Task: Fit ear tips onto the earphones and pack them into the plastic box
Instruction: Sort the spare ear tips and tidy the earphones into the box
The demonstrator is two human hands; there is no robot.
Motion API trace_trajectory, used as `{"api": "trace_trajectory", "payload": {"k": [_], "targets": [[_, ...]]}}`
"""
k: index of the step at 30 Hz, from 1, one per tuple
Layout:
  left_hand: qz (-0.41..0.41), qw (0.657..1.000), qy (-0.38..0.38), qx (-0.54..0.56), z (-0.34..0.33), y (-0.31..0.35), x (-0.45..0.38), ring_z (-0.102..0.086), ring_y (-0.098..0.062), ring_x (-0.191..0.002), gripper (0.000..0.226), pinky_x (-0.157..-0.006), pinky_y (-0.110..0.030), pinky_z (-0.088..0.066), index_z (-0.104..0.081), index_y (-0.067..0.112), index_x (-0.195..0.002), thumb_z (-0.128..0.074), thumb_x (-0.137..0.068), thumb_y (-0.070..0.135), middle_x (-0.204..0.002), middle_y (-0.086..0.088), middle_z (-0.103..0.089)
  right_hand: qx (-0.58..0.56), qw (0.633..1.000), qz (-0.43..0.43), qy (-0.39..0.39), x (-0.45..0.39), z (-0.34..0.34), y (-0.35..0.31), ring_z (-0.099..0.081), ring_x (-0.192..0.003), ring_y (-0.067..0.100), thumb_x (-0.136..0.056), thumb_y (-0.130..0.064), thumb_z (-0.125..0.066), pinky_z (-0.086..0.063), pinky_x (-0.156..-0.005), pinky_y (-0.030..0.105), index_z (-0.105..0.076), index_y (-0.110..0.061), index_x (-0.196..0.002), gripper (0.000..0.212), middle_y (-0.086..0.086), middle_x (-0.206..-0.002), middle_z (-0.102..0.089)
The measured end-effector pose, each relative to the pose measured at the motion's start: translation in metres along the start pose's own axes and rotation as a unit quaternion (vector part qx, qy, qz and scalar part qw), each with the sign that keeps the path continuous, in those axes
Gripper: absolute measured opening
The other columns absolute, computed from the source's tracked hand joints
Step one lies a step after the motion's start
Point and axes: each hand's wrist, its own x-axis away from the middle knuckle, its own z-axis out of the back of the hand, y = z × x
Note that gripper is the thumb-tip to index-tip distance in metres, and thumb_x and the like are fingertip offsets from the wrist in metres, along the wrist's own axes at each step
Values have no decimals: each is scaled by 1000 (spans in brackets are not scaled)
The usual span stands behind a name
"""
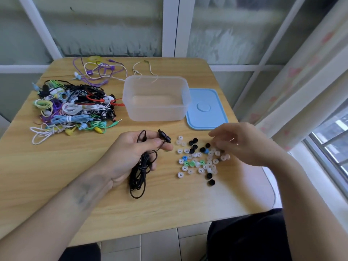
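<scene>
Wooden table [56, 166] with a big messy heap of earphones [73, 108] at 10 o'clock, wires in many colours all tangled up. More loose wires, purple and white [98, 72], at 11 o'clock, past the heap. Clear plastic box [156, 98] at 12 o'clock, open on top, standing between the heap and the blue lid [205, 110]; one red wire from the heap touching the box's left wall. Lid lying flat at 1 o'clock, its left edge hidden behind the box. Left hand [131, 153] palm up near the middle, thumb and first finger pinching the black earphone [164, 138] just below its bud, other fingers curled round the bunched black wire, a loop of it hanging down toward 6 o'clock. Scatter of ear tips [197, 162] at 3 o'clock, just right of the left hand: clear, black, green and blue ones. Right hand [244, 146] over the far side of the scatter, blurry, fingers bent down and a little apart; cannot tell if any tip is between them. Some tips hidden under those fingers. Frosted window panes behind the table, nothing clear through them. Pale curtain [301, 72] at 2 o'clock. Dark trousers [248, 238] at 5 o'clock, cut off by the bottom edge. No readable writing or labels anywhere.
</scene>
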Motion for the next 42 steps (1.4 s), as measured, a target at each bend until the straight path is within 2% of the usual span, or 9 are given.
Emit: {"api": "trace_trajectory", "payload": {"k": [5,12,15,19,23,27,31,36,42], "targets": [[16,999,-36,-1,-12,-1,5,-39,-13,-43,17,-42,-25,-40,-67,-1,-103,-54,-93,3,-97,-12,-74,-9,1000,-11,-1,16,9,23,-67,-87,4,-84,-16,-75,-58,-85,35,-72,-28,-104,23,-14,-92,-71],[22,998,-54,-33,-19,1,8,-33,-11,-38,19,-39,-21,-34,-68,-1,-102,-52,-95,6,-60,3,-69,21,1000,-20,-9,20,4,21,-62,-78,-3,-86,-15,-73,-50,-74,11,-74,-37,-94,24,-19,-82,-69],[22,998,-49,-23,-20,0,7,-35,-10,-34,20,-44,-26,-33,-69,0,-103,-53,-95,10,-80,-5,-75,37,999,-27,-24,22,7,17,-62,-83,-5,-91,-20,-66,-50,-78,18,-76,-40,-96,23,-26,-87,-69],[25,998,-43,-25,-22,-1,6,-35,-11,-32,22,-48,-30,-27,-68,-1,-101,-56,-95,15,-85,-8,-75,52,998,-30,-13,21,7,14,-57,-71,-11,-93,-18,-64,-41,-60,6,-76,-34,-94,20,-29,-64,-63],[11,998,-47,-32,-22,-1,8,-36,-13,-33,24,-49,-30,-28,-68,2,-100,-57,-94,22,-97,-10,-75,66,997,-30,-8,18,5,11,-55,-71,-15,-87,-23,-74,-39,-59,2,-75,-31,-86,8,-21,-69,-64],[-9,998,-54,-43,-21,-3,10,-39,-15,-35,24,-49,-30,-32,-68,5,-99,-58,-93,27,-99,-9,-74,64,997,-39,-1,14,5,14,-62,-77,1,-89,-26,-70,-49,-67,14,-69,-35,-80,13,-16,-77,-68],[-40,997,-61,-38,-23,-5,14,-40,-16,-37,25,-47,-28,-38,-66,3,-100,-55,-95,25,-95,-10,-74,-164,982,-2,91,16,7,2,-72,-71,18,-90,-11,-70,-58,-74,36,-70,-15,-86,6,1,-78,-75],[-39,994,-78,67,-25,-6,18,-40,-17,-35,28,-52,-30,-37,-62,-2,-101,-53,-95,23,-95,-16,-73,-371,926,50,56,25,-21,-45,-70,-65,26,-78,-9,-76,-58,-68,33,-72,-7,-97,20,10,-80,-74],[-31,983,-79,161,-23,-7,19,-42,-16,-36,22,-50,-26,-41,-66,12,-82,-63,-82,35,-88,-10,-66,-511,858,-17,43,29,-48,-68,-72,-72,24,-76,-3,-75,-58,-68,25,-70,3,-94,20,18,-86,-75]]}}
